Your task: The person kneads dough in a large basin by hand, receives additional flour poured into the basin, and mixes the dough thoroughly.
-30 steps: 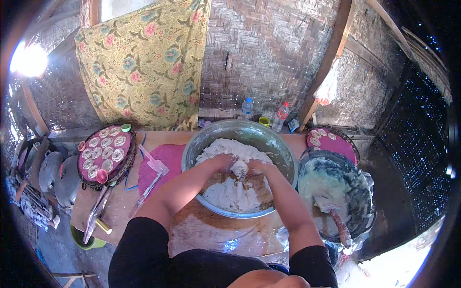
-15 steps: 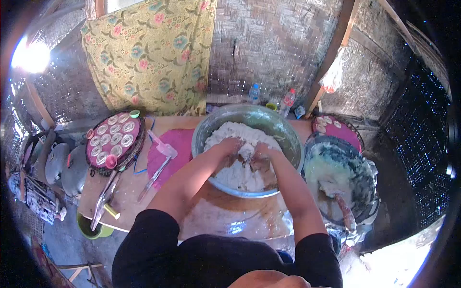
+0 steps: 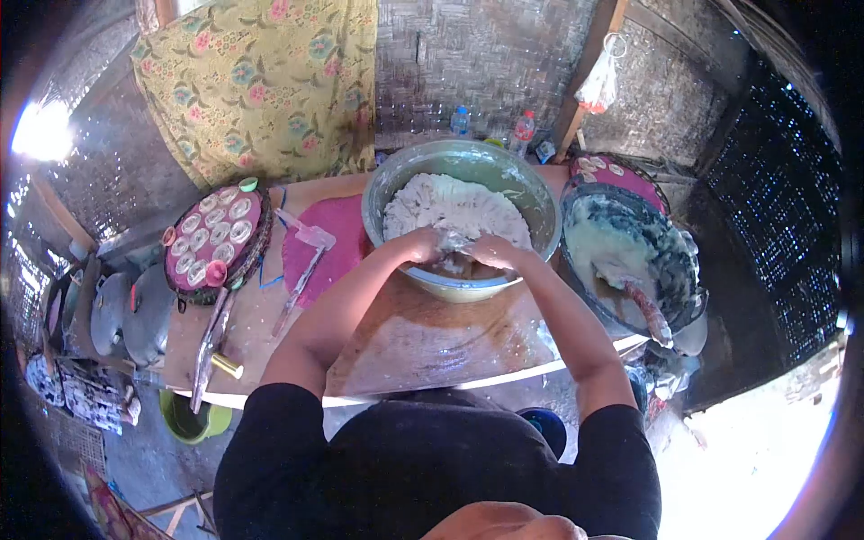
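Note:
A large metal bowl (image 3: 535, 191) stands on the table and holds a heap of white, crumbly, floury dough (image 3: 454, 200). Inside its near side, my left hand (image 3: 423, 244) and my right hand (image 3: 491, 252) come close together, with pale dough between them. Fingers of both hands curl into the dough and are partly buried. White smears coat the skin of both hands.
Left of the bowl are a pink mat (image 3: 317, 220), a pink-headed spatula (image 3: 308, 270) and a round tray (image 3: 184, 286) bearing several ring-shaped pieces. On the right, a dark pan (image 3: 576, 261) contains a pale paste and a wooden stirrer (image 3: 646, 311). Two bottles stand behind.
Both hands have drawn toward the bowl's near side, and more of the heaped dough shows behind them. The whole view has shifted, so the bowl sits higher in the picture.

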### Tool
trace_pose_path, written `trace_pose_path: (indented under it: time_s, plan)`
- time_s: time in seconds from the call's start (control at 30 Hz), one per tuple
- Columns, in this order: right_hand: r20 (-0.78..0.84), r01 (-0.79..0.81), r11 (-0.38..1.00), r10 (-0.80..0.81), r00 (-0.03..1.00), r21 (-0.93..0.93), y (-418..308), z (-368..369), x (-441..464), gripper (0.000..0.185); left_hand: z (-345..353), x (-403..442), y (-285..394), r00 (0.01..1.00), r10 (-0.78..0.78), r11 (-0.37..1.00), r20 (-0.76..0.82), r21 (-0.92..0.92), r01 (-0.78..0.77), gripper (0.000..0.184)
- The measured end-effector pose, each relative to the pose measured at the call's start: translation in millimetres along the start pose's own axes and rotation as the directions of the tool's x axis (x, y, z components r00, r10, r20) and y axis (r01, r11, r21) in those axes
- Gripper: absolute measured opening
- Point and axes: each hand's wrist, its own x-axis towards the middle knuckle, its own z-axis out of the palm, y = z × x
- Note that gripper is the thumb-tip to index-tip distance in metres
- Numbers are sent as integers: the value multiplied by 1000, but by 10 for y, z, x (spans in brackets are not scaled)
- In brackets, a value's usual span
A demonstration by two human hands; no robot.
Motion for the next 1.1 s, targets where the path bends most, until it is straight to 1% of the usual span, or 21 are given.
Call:
trace_pose_path:
  time_s: [0.07,0.1,0.13,0.17,0.23,0.27,0.3,0.33,0.43,0.5,0.57,0.6,0.67,0.7,0.73,0.8,0.87,0.93,0.97,1.03,1.1]
  plan:
    - [-234,1,971,56,971,241,-138,-368,-383,29,-18,-25,-118,980,-43,933,-193,-358,-30,49]
    - [-450,114,972,-11,893,203,-33,-323,-414,30,-144,-34,-158,981,15,926,-192,-368,-86,50]
    - [-464,76,917,125,877,391,-37,-468,-473,29,-433,-178,-18,980,71,913,-188,-384,-140,51]
    - [-502,75,921,139,854,383,73,-549,-456,33,-659,-269,88,960,57,935,-274,-321,-147,52]
    - [-363,-98,947,211,908,307,52,-985,-521,38,-885,-79,-99,946,57,944,-319,-291,-155,56]
    - [-181,-249,947,286,941,202,-64,-1406,-596,39,-938,36,-222,933,47,953,-357,-265,-149,60]
    - [-436,-5,972,110,893,235,349,-1087,-313,42,-955,162,-308,920,-7,971,-391,-224,-88,61]
    - [-424,-13,970,118,898,243,372,-828,-142,42,-940,307,-399,902,-57,983,-427,-183,-25,62]
    - [-337,-320,802,524,782,504,-40,-159,271,48,-377,803,-897,954,-21,974,-299,-220,-47,57]
    - [-296,-409,712,643,706,571,16,113,634,51,317,1098,-1269,961,-67,994,-267,-99,42,53]
    - [-29,-426,718,526,850,550,24,356,833,52,672,1056,-1278,974,-150,987,-170,28,157,50]
    - [22,-440,697,521,853,567,-101,526,745,52,843,885,-1182,981,-154,988,-119,5,156,50]
    - [152,-407,909,391,908,89,-171,25,542,45,347,592,-879,977,-207,978,50,48,205,43]
    - [-7,-397,918,397,918,12,-325,-4,399,41,414,533,-802,972,-230,971,-50,49,233,40]
    - [-2,-391,920,391,920,16,-358,-9,355,41,523,539,-829,971,-236,970,-43,48,237,40]
    - [-32,-328,945,328,944,12,-444,97,268,38,907,534,-904,967,-177,969,-184,137,204,41]
    - [-3,-333,943,333,943,26,-540,264,173,37,695,142,-568,980,-184,976,-76,101,192,40]
    - [15,-344,939,344,939,24,-661,333,79,42,693,-106,-363,970,-212,975,119,87,202,46]
    - [-41,-363,931,364,931,36,-803,332,-26,44,746,-251,-299,976,-185,972,120,168,163,47]
    - [-95,-382,923,386,918,56,-1131,307,-285,45,707,-544,-93,961,-150,982,233,152,116,47]
    - [-129,-310,950,313,941,47,-1394,142,-532,47,1010,-745,-57,993,-90,982,-81,160,102,45]
